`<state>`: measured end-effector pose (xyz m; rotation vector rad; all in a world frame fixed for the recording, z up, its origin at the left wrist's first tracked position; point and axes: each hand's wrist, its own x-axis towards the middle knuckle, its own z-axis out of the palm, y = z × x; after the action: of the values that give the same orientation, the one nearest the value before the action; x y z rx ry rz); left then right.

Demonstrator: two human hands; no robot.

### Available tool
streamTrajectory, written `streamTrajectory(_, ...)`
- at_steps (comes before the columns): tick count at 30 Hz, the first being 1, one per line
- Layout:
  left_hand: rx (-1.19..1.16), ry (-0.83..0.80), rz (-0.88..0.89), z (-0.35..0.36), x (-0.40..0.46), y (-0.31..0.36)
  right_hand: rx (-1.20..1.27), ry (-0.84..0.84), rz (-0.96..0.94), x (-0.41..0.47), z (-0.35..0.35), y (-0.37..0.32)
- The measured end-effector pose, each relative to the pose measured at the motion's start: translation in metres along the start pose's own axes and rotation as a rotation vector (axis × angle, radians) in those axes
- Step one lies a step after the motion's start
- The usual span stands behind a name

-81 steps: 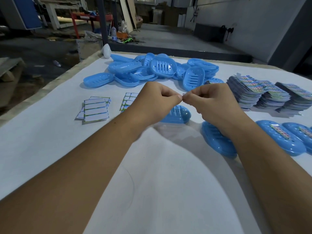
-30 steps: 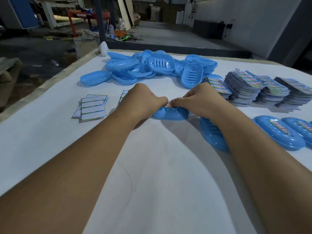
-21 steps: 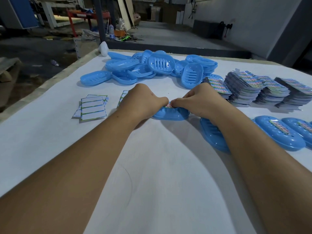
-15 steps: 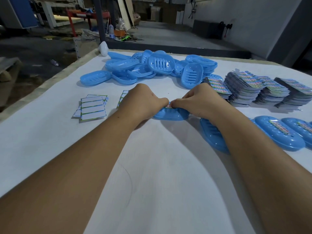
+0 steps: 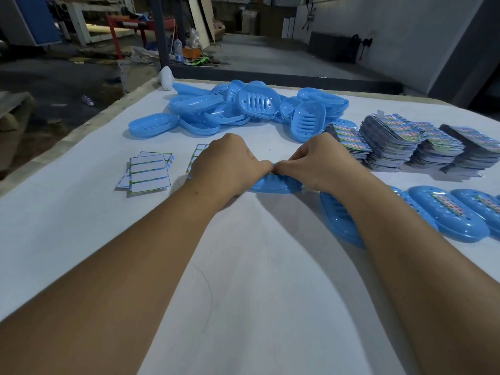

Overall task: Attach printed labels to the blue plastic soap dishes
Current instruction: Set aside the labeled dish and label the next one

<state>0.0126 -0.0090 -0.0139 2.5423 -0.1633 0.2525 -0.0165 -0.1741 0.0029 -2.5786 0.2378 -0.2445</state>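
From the head view, both hands meet over a blue dish [image 5: 276, 184] lying on the white surface [image 5: 243, 266]. The left hand [image 5: 230, 163] and right hand [image 5: 316, 163] curl down onto its top, fingertips touching, apparently pinching a label that is mostly hidden. Unlabelled dishes [image 5: 243, 106] pile beyond; label stacks [image 5: 405, 142] sit right; labelled dishes [image 5: 449, 215] lie nearer right.

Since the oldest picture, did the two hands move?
Yes. The left hand and right hand came down from the air onto the blue soap dish, nearer the white table.
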Motion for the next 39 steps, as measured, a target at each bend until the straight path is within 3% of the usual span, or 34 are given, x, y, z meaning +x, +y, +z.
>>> streamTrajectory(6, 0.079, 0.040, 0.044, 0.001, 0.000, 0.001, -0.093, 0.051, -0.043, -0.005, -0.003, -0.005)
streamTrajectory(18, 0.115, 0.127, 0.083, 0.003, -0.002, 0.000, -0.037, 0.040, -0.033, -0.005, -0.002, 0.003)
streamTrajectory(23, 0.045, 0.102, 0.057, 0.004, -0.002, -0.005, -0.020, 0.028, -0.187, -0.008, 0.001, 0.004)
streamTrajectory(26, -0.062, 0.136, 0.025, 0.001, 0.000, -0.005, 0.000, -0.114, -0.274, -0.012, 0.003, -0.002)
streamTrajectory(30, -0.119, 0.223, 0.016, -0.003, 0.002, -0.004, -0.066, -0.239, -0.298, -0.017, 0.005, -0.008)
streamTrajectory(39, -0.106, 0.206, 0.031, -0.005, 0.001, -0.002, -0.293, -0.148, -0.298, -0.037, -0.005, -0.014)
